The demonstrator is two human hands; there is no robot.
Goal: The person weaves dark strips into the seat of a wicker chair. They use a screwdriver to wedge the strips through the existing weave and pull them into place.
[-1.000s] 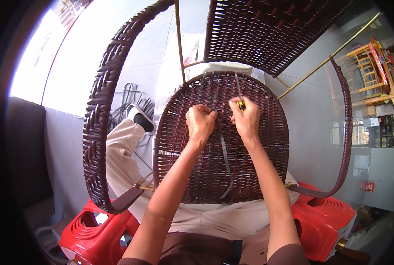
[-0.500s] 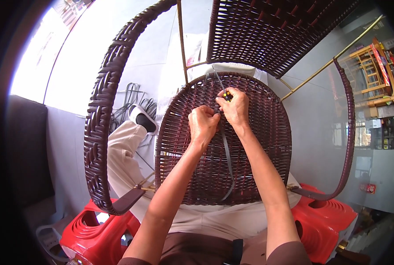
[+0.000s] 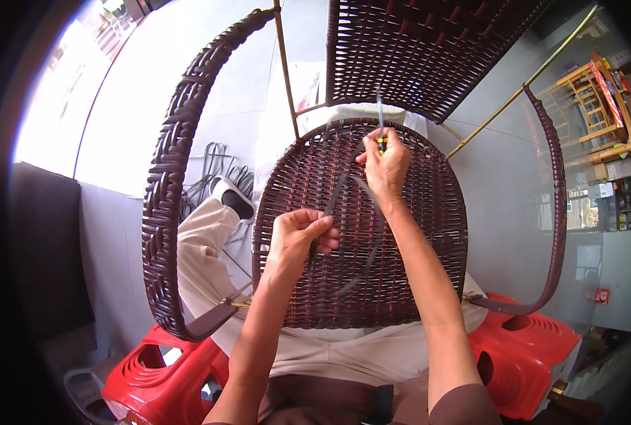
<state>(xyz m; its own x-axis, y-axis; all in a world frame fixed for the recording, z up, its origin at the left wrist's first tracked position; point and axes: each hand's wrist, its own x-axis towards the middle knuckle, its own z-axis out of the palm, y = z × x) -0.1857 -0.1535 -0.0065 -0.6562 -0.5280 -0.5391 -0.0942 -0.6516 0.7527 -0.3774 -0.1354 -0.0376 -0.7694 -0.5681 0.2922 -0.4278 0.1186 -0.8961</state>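
A dark brown woven chair seat (image 3: pixel 429 234) lies in front of me. Over its left middle, my left hand (image 3: pixel 303 237) is closed on a flat grey weaving strip (image 3: pixel 337 195), pinched between thumb and fingers. The strip runs up from this hand toward the seat's centre, and a blurred loop of it hangs toward the front edge. My right hand (image 3: pixel 388 166), higher up over the seat, grips a screwdriver (image 3: pixel 382 144) with a black and yellow handle. Its thin metal shaft points away from me, toward the chair's back.
The woven backrest (image 3: pixel 429 57) rises at the far side. A thick wrapped armrest (image 3: pixel 167 170) curves at left, a thinner armrest (image 3: pixel 560 191) at right. Red plastic stools (image 3: pixel 163 372) flank my legs. More grey strips (image 3: pixel 213 159) lie on the floor by my shoe (image 3: pixel 232 198).
My left hand has drawn back toward me and left, pulling the strip along. My right hand has shifted slightly right, and the screwdriver's shaft now points more straight away from me.
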